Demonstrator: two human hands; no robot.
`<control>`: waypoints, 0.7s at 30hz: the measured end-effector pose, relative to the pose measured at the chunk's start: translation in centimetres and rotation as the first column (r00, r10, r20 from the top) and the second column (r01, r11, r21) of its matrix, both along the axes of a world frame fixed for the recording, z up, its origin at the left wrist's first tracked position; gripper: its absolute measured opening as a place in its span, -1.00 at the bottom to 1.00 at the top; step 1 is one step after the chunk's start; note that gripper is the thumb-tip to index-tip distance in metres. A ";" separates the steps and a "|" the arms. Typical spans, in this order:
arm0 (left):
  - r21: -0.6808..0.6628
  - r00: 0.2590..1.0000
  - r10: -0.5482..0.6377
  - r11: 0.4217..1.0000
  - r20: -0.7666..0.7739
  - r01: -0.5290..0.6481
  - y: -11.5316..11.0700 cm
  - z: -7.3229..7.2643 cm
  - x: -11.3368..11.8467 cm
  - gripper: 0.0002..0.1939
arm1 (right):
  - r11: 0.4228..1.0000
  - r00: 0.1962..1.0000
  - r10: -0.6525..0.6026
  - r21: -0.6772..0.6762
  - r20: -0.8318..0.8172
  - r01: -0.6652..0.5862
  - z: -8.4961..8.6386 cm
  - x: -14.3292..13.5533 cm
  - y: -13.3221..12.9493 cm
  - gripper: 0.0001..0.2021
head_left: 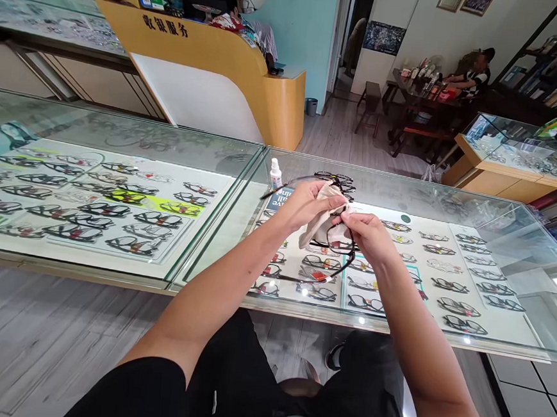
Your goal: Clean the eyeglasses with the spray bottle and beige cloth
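Note:
My left hand (pixel 308 202) and my right hand (pixel 369 236) meet above a glass display counter (pixel 232 185). Between them is a pair of dark-framed glasses (pixel 341 242) wrapped partly in a beige cleaning cloth (pixel 320 224). The left hand pinches the cloth around one lens, with a temple arm sticking out to the left. The right hand grips the frame at the other lens, and the second temple arm hangs down toward me. A small white spray bottle (pixel 276 173) stands on the glass just behind the left hand.
Rows of glasses (pixel 114 211) lie on display under the glass on both sides. A yellow service desk (pixel 231 70) stands beyond, with a person behind it. Another person sits at a dark table (pixel 422 94) at the far right. A second display case (pixel 518 157) stands at the right.

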State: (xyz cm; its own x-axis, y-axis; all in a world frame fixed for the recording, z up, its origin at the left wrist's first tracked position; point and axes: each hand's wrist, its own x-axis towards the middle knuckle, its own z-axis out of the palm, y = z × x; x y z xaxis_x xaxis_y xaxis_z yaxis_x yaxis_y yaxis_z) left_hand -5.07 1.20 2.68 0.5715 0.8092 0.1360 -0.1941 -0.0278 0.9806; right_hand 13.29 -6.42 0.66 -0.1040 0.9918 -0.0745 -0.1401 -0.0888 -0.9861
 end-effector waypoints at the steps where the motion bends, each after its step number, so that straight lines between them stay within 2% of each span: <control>1: 0.003 0.999 0.039 0.999 0.001 -0.039 -0.2 -0.1 0.3 -0.41 | 1.000 1.000 0.002 -0.006 -0.006 -0.002 0.1 -0.2 -0.1 -0.45; 3: 0.008 0.997 0.077 0.997 0.015 -0.078 -0.4 -0.1 0.5 -0.38 | 1.000 1.000 -0.009 -0.003 -0.014 0.009 0.3 -0.4 -0.1 -0.45; 6: -0.026 0.998 0.041 0.999 0.037 -0.040 0.1 -0.2 0.3 -0.33 | 0.999 0.998 -0.044 0.016 -0.036 0.045 0.4 -0.5 -0.1 -0.47; 9: -0.154 0.998 0.026 0.988 0.063 -0.016 1.3 -0.4 -0.3 -0.35 | 0.997 0.996 -0.067 0.033 -0.064 0.069 0.5 -0.2 0.0 -0.49; 14: -0.320 0.985 0.084 0.947 0.148 -0.033 3.0 -0.6 -1.1 -0.46 | 0.991 0.993 -0.093 0.094 -0.068 0.099 1.5 1.1 -0.7 -0.50; 16: -0.341 0.986 0.047 0.940 0.160 0.010 3.4 -0.6 -1.5 -0.46 | 0.971 0.986 -0.165 0.175 -0.009 0.164 2.8 2.1 -1.6 -0.51; 18: -0.344 0.987 -0.012 0.937 0.163 0.068 3.5 -0.5 -1.9 -0.45 | 0.939 0.965 -0.235 0.282 0.116 0.195 4.8 3.3 -2.9 -0.54; 20: -0.332 0.984 -0.079 0.934 0.159 0.129 3.5 -0.4 -2.3 -0.42 | 0.910 0.917 -0.256 0.396 0.306 0.122 7.4 4.3 -4.2 -0.57; 21: -0.325 0.982 -0.114 0.932 0.150 0.157 3.4 -0.3 -2.5 -0.41 | 0.899 0.876 -0.244 0.437 0.417 0.043 8.9 4.7 -4.8 -0.58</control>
State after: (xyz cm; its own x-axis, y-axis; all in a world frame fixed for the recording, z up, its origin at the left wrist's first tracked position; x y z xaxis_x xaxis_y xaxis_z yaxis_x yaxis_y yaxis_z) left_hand -7.56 4.64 2.34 0.6747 0.7363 -0.0507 -0.2955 0.3325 0.8956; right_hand 18.03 -11.24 9.52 -0.0129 0.9437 0.3305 0.3480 0.3141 -0.8833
